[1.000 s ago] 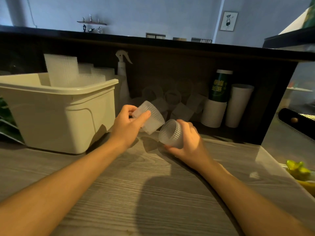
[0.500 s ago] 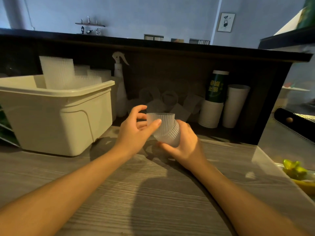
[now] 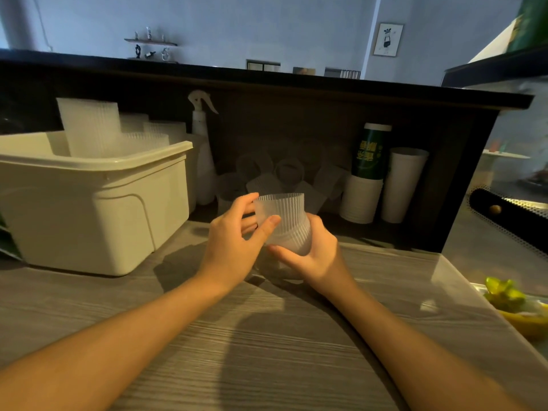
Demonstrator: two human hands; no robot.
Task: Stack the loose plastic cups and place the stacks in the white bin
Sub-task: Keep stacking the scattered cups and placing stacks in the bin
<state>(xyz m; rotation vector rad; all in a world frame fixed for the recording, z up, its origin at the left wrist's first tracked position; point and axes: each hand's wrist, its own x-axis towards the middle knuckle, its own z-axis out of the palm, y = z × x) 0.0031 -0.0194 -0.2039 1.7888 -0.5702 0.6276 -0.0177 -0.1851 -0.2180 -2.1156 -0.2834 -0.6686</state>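
Note:
Two ribbed clear plastic cups [image 3: 284, 221] are nested together above the wooden counter. My right hand [image 3: 314, 256] cups the lower one from below and the right. My left hand [image 3: 234, 241] pinches the upper cup's wall between thumb and fingers. Behind them, several loose clear cups [image 3: 284, 176] lie in a heap against the dark back panel. The white bin [image 3: 98, 203] stands at the left with tall stacks of ribbed cups [image 3: 89, 129] upright inside it.
A white spray bottle [image 3: 203, 143] stands between the bin and the loose cups. A green can on white paper cups [image 3: 369, 173] and a second paper cup stack [image 3: 403, 185] stand at the back right. A tray with yellow-green items [image 3: 510, 298] sits at the right edge.
My hands came together: the cup in my left hand went into the cup in my right hand, and the nested pair turned mouth-up.

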